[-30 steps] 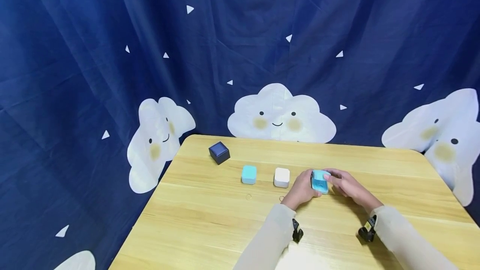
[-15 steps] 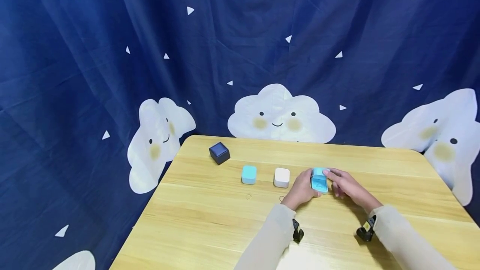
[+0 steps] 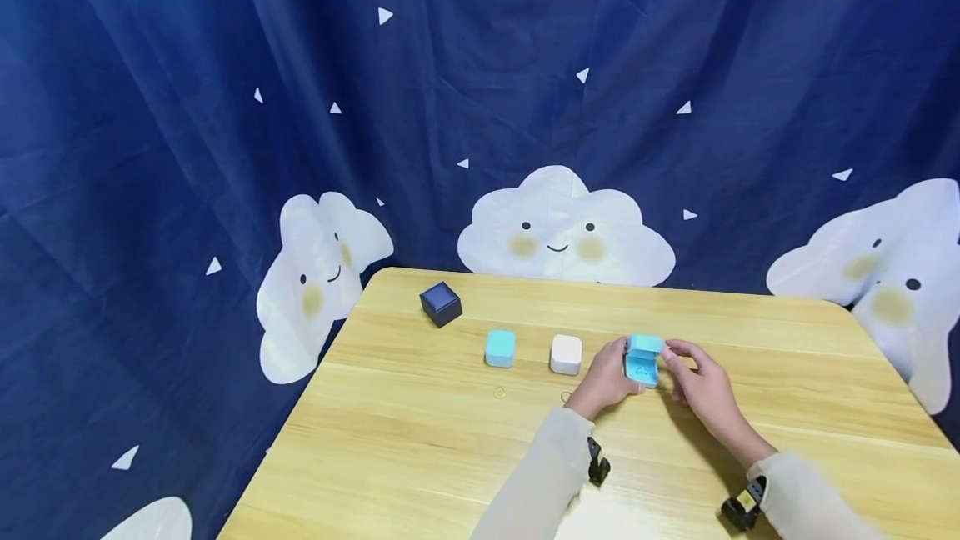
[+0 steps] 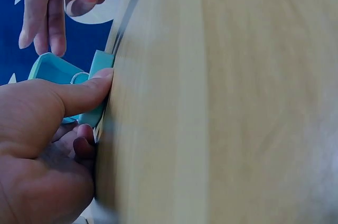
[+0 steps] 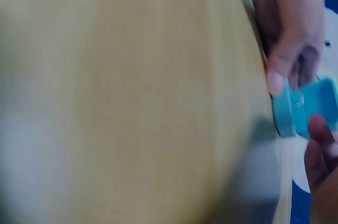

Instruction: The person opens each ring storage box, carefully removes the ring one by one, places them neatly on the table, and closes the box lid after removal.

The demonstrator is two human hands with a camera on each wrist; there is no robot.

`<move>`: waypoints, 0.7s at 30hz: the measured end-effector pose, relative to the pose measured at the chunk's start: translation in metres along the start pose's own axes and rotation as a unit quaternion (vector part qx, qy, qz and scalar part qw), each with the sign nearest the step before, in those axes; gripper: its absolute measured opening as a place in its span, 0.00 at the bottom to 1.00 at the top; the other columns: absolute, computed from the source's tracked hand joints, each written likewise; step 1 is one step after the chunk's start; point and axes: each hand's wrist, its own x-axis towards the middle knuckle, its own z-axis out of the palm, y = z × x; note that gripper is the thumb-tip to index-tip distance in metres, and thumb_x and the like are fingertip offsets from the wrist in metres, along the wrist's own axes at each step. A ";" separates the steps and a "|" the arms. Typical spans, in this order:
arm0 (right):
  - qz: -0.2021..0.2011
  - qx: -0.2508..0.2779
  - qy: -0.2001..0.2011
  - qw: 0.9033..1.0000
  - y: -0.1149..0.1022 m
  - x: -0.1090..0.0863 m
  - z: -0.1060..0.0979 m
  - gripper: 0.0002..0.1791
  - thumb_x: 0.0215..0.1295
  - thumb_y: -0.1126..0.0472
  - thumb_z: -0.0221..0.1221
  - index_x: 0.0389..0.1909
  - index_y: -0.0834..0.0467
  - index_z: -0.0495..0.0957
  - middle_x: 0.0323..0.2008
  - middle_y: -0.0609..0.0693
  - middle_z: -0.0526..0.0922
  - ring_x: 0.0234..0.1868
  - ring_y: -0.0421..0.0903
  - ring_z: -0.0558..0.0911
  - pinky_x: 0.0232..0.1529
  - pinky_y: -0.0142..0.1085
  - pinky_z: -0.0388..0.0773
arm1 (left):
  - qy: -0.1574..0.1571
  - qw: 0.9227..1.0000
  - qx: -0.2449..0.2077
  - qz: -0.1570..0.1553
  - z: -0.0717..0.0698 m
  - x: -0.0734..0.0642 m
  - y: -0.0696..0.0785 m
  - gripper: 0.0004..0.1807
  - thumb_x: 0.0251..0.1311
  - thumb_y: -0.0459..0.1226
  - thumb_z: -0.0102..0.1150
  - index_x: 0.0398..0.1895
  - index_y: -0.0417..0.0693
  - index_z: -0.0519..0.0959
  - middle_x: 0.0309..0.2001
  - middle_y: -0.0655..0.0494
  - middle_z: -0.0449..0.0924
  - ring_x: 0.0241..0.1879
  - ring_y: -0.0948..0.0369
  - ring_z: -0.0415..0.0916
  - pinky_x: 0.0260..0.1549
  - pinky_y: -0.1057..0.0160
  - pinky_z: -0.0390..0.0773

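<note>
A turquoise ring box (image 3: pixel 642 345) stands on the table with its lid raised, and a thin silver ring (image 4: pixel 78 76) sits in its slot. My left hand (image 3: pixel 604 379) grips the base from the left; in the left wrist view its thumb presses the front edge. Just right of the lid is my right hand (image 3: pixel 707 390), its fingers relaxed and holding nothing. Those fingers appear slightly apart from the lid in the left wrist view. Part of the base is hidden behind the left hand.
A closed turquoise box (image 3: pixel 500 348) and a white box (image 3: pixel 566 354) stand left of the left hand. Farther back is a dark blue box (image 3: pixel 441 304). A gold ring (image 3: pixel 499 392) and another ring (image 3: pixel 566 397) lie in front on the wooden table (image 3: pixel 390 440).
The ring box's lid has swung up and back, showing more of the inside. My right hand has let go of the lid and drawn slightly right. The left hand keeps its grip.
</note>
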 end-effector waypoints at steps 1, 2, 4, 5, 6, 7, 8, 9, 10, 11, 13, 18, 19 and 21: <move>-0.002 0.002 0.005 1.000 0.000 -0.003 0.002 0.29 0.74 0.41 0.54 0.64 0.58 0.73 0.40 0.63 0.82 0.19 0.46 0.80 0.18 0.37 0.76 | 0.000 1.000 0.002 0.001 0.000 0.000 0.000 0.46 0.46 0.35 0.80 0.71 0.47 0.68 0.62 0.56 0.77 0.62 0.62 0.73 0.65 0.67 0.68; -0.003 0.003 0.008 1.000 0.001 -0.006 0.004 0.27 0.74 0.42 0.55 0.62 0.57 0.74 0.39 0.63 0.82 0.19 0.46 0.79 0.17 0.37 0.75 | -0.001 1.000 0.003 0.002 0.000 0.000 0.000 0.46 0.46 0.34 0.79 0.71 0.47 0.68 0.63 0.56 0.77 0.63 0.62 0.72 0.65 0.67 0.68; -0.004 0.004 0.010 1.000 0.002 -0.011 0.008 0.24 0.73 0.45 0.56 0.59 0.58 0.76 0.38 0.62 0.82 0.19 0.46 0.79 0.17 0.37 0.75 | -0.003 1.000 0.003 0.001 0.000 0.000 0.001 0.45 0.47 0.35 0.79 0.71 0.47 0.68 0.63 0.56 0.76 0.63 0.62 0.72 0.65 0.67 0.68; -0.004 0.001 0.007 1.000 0.002 -0.013 0.010 0.23 0.73 0.45 0.57 0.59 0.58 0.76 0.38 0.62 0.82 0.19 0.45 0.79 0.17 0.36 0.75 | -0.003 1.000 0.003 0.001 0.000 0.000 0.001 0.45 0.47 0.35 0.79 0.71 0.47 0.68 0.63 0.56 0.77 0.63 0.63 0.72 0.65 0.67 0.68; -0.003 -0.003 0.005 1.000 0.003 -0.015 0.011 0.23 0.73 0.46 0.57 0.58 0.58 0.76 0.39 0.62 0.82 0.19 0.45 0.78 0.18 0.36 0.75 | -0.004 1.000 0.003 0.000 0.000 0.000 0.001 0.45 0.47 0.35 0.79 0.71 0.47 0.68 0.63 0.56 0.76 0.63 0.63 0.72 0.65 0.67 0.68; -0.003 -0.006 0.002 1.000 0.004 -0.016 0.012 0.22 0.74 0.48 0.57 0.57 0.59 0.76 0.40 0.62 0.82 0.19 0.44 0.78 0.18 0.36 0.76 | -0.005 1.000 0.003 -0.001 0.000 0.000 0.002 0.45 0.47 0.35 0.79 0.71 0.47 0.68 0.63 0.56 0.76 0.63 0.63 0.72 0.66 0.67 0.68; -0.002 -0.007 -0.001 1.000 0.005 -0.016 0.013 0.21 0.74 0.49 0.57 0.57 0.60 0.76 0.43 0.62 0.82 0.19 0.44 0.78 0.20 0.35 0.76 | -0.007 1.000 0.003 -0.003 0.000 0.000 0.002 0.45 0.48 0.35 0.79 0.71 0.48 0.68 0.64 0.56 0.76 0.64 0.63 0.71 0.66 0.67 0.67; -0.003 -0.008 -0.004 1.000 0.006 -0.016 0.014 0.21 0.74 0.50 0.58 0.57 0.61 0.76 0.46 0.62 0.81 0.19 0.43 0.78 0.20 0.35 0.77 | -0.006 1.000 0.003 -0.005 -0.001 0.000 0.002 0.45 0.47 0.35 0.79 0.71 0.48 0.67 0.64 0.56 0.76 0.64 0.63 0.71 0.66 0.67 0.67; -0.005 -0.010 -0.006 1.000 0.006 -0.016 0.015 0.20 0.74 0.52 0.58 0.57 0.61 0.76 0.48 0.62 0.81 0.19 0.43 0.77 0.21 0.35 0.78 | -0.006 1.000 0.001 -0.005 -0.001 0.000 0.002 0.45 0.47 0.35 0.79 0.71 0.48 0.68 0.64 0.56 0.76 0.64 0.62 0.71 0.66 0.67 0.67; -0.009 -0.011 -0.009 1.000 0.006 -0.016 0.016 0.20 0.74 0.53 0.58 0.57 0.62 0.76 0.50 0.63 0.80 0.19 0.42 0.77 0.21 0.35 0.78 | -0.005 1.000 0.001 -0.007 -0.001 0.000 0.003 0.46 0.47 0.35 0.79 0.71 0.48 0.68 0.64 0.56 0.76 0.64 0.62 0.71 0.66 0.67 0.67; -0.017 -0.009 -0.013 1.000 0.007 -0.014 0.019 0.18 0.73 0.57 0.59 0.57 0.63 0.77 0.53 0.64 0.80 0.19 0.42 0.77 0.22 0.35 0.79 | -0.004 1.000 0.000 -0.007 -0.003 -0.001 0.003 0.45 0.47 0.34 0.79 0.71 0.48 0.68 0.63 0.56 0.76 0.64 0.62 0.72 0.66 0.66 0.68; -0.020 -0.012 -0.019 1.000 0.009 -0.007 0.025 0.14 0.71 0.64 0.60 0.54 0.65 0.78 0.53 0.66 0.79 0.18 0.42 0.77 0.22 0.35 0.79 | -0.002 1.000 0.009 0.006 -0.003 0.000 0.002 0.45 0.46 0.34 0.79 0.70 0.46 0.69 0.61 0.55 0.77 0.61 0.62 0.73 0.64 0.67 0.69; -0.019 -0.012 -0.021 1.000 0.009 -0.007 0.026 0.14 0.71 0.65 0.60 0.54 0.66 0.78 0.53 0.66 0.79 0.18 0.42 0.77 0.22 0.35 0.79 | -0.002 1.000 0.011 0.008 -0.003 0.000 0.002 0.45 0.46 0.34 0.79 0.70 0.46 0.69 0.61 0.54 0.77 0.61 0.62 0.73 0.64 0.67 0.69; -0.014 -0.014 -0.024 1.000 0.009 -0.005 0.028 0.14 0.71 0.66 0.59 0.54 0.66 0.77 0.53 0.67 0.79 0.18 0.42 0.77 0.22 0.35 0.79 | -0.002 1.000 0.015 0.011 -0.003 0.001 0.002 0.45 0.46 0.34 0.79 0.70 0.46 0.68 0.61 0.54 0.77 0.61 0.62 0.73 0.64 0.67 0.69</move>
